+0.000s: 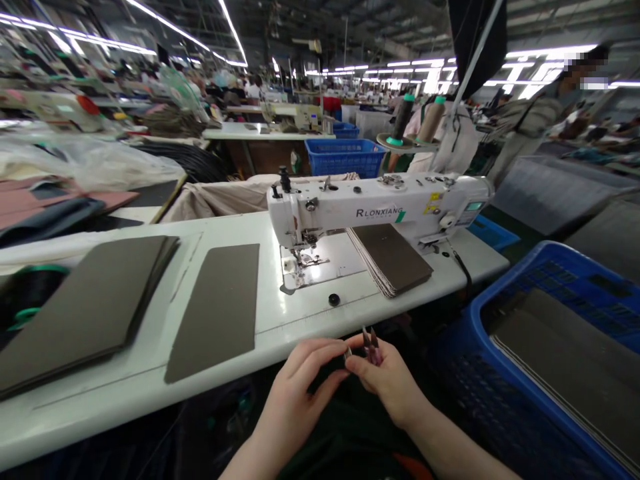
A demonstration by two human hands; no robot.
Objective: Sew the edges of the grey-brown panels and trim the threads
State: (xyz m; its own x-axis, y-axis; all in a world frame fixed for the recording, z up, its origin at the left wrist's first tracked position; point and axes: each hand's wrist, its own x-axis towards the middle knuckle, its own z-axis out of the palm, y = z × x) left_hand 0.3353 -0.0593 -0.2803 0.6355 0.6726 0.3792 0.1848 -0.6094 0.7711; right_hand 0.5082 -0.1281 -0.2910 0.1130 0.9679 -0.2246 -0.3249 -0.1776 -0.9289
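Below the front edge of the white sewing table [295,333], my left hand [310,373] and my right hand [383,373] meet at the fingertips. A small silvery metal piece [348,354] is pinched between them. My right hand also has small thread snips [372,348] in its grip, blades pointing up. Behind my hands, a black bobbin-like disc [334,300] lies on the table. The white sewing machine [350,203] stands beyond it, with a stack of dark panels [395,257] under its arm. One grey-brown panel [220,307] lies flat left of the needle.
A thick stack of panels [95,300] covers the table's left part. On the right, a blue basket [480,320] holds more panels beside the table. Thread cones [401,120] stand behind the machine. A person [530,120] is at the back right.
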